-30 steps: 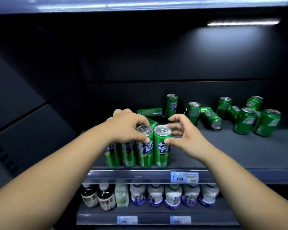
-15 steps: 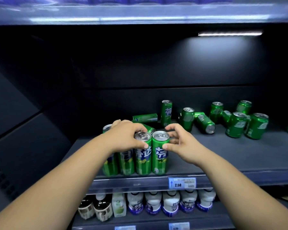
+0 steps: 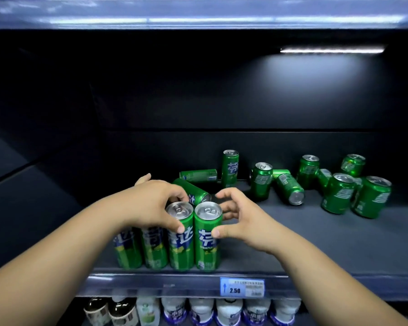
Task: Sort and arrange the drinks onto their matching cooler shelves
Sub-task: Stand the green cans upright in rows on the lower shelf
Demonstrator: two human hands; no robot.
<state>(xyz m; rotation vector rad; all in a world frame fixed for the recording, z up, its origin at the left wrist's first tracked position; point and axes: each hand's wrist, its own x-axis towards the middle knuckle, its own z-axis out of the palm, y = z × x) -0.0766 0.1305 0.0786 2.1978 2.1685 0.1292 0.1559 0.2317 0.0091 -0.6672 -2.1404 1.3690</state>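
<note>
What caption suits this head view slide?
Left hand and right hand grip tall green cans at the shelf front.

Both forearms are bare as far as the frame's edges. The left hand (image 3: 151,205) and right hand (image 3: 245,222) are bare too, with short, plain fingernails.

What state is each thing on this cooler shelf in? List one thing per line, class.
Left hand: grips third front-row can at its top.
Right hand: curled round rightmost front-row can.
Front row of slim cans: upright, side by side.
Back slim can: upright.
Slim can by the wall: lying down.
Slim can behind the hands: lying down.
Short cans: jumbled, some upright, some lying.
Lower-shelf bottles: upright.
</note>
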